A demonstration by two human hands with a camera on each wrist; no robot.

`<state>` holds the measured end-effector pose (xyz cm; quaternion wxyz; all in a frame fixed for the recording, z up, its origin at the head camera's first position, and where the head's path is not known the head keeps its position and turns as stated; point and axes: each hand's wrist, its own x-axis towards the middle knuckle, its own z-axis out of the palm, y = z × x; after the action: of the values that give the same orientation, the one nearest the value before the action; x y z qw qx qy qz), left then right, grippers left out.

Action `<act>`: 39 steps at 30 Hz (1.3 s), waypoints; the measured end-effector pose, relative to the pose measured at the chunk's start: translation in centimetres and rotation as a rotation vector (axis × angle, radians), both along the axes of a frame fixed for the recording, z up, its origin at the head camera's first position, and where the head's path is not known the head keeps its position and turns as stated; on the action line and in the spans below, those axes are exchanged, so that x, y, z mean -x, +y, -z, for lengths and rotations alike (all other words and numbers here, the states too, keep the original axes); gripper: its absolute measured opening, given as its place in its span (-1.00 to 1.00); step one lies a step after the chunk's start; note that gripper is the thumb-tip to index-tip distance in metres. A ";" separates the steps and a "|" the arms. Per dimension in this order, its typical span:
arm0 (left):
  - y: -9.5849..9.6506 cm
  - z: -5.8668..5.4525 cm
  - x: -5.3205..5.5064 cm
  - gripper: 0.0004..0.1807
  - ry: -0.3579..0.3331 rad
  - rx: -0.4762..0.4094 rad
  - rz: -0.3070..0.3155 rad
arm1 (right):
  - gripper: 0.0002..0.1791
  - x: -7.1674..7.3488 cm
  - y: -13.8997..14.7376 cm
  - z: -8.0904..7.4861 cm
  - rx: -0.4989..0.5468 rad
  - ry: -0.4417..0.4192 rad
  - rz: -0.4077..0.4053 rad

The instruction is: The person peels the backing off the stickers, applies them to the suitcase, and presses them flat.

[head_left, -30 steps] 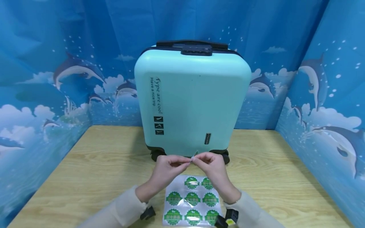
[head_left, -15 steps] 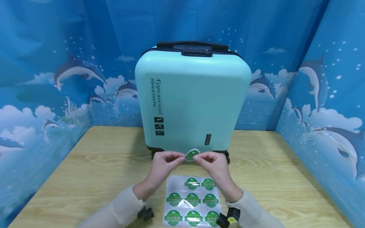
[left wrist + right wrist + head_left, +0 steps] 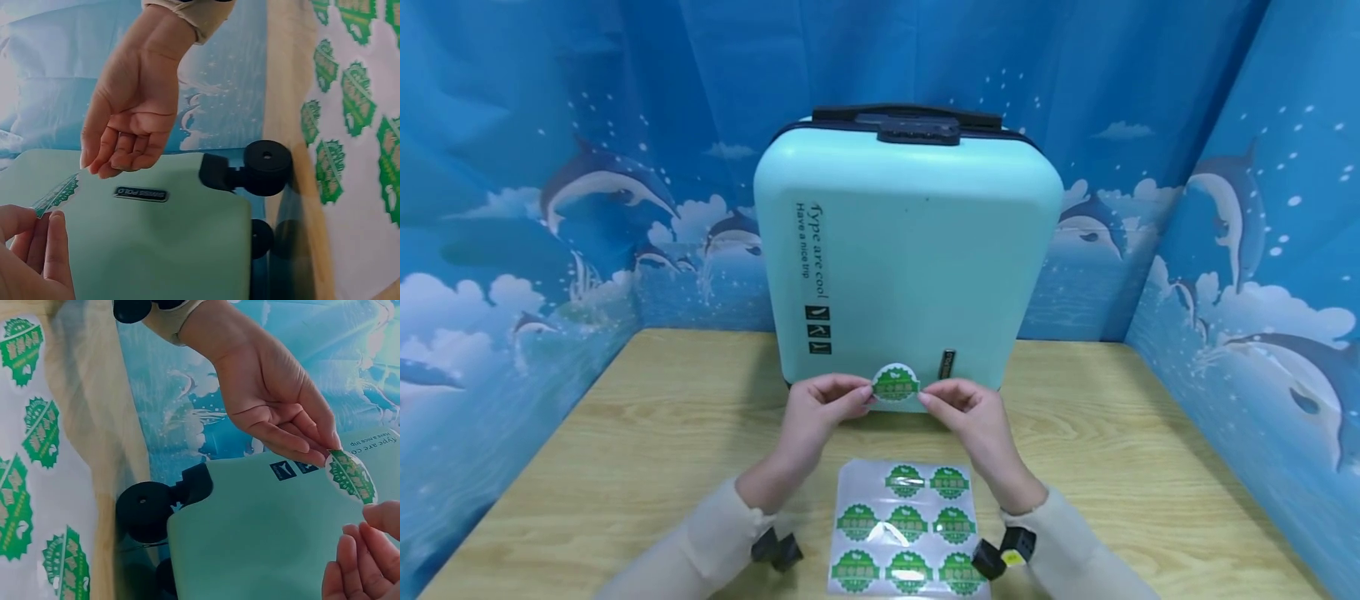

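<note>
From afar, I had left hand (image 3: pixel 814 412) and right hand (image 3: pixel 976 418) pinching the sticker's opposite edges, presumably keeping the sticker (image 3: pixel 896 384) flat; the sheet (image 3: pixel 854 478) lay toward the tabletop's near edge.

A pale yellow, wood-grained bench (image 3: pixel 685 417) spread across the lower part of the head view, bordered at the back and both sides by a bright blue sheet backdrop (image 3: pixel 700 75). Printed grey-and-white dolphins (image 3: pixel 602 180) leapt across it above and beside puffy white clouds (image 3: pixel 430 296), with small round white dots (image 3: pixel 1294 201) scattered near them, and faint creases ran down the upper back part
</note>
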<state>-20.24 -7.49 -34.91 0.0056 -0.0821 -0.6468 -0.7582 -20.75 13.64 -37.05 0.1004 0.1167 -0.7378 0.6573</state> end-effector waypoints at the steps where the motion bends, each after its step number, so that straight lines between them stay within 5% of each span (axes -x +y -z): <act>1: 0.0 -0.2 0.0 -0.86 0.001 -0.006 0.000 | -0.78 -0.8 -0.4 -1.4 -0.011 -0.043 0.028; 12: 0.1 -1.5 0.7 -0.90 0.049 -0.025 0.006 | -0.75 -0.1 -1.0 -3.8 0.067 -0.025 0.030; 21: -0.1 -2.4 1.4 -0.78 0.113 0.027 -0.048 | -0.74 0.4 -1.7 -4.8 0.072 0.008 0.034; 34: -0.1 -4.2 2.5 -0.87 0.400 0.189 -0.280 | -0.76 1.9 -3.1 -6.5 0.031 0.185 0.112; 39: 0.2 -5.3 2.9 -0.86 0.458 0.169 -0.338 | -0.77 2.1 -3.6 -7.8 0.068 0.259 0.146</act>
<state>-23.10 -7.29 -29.57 0.2707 -0.1425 -0.6940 -0.6517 -22.87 10.01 -29.23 0.2458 0.1432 -0.7026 0.6522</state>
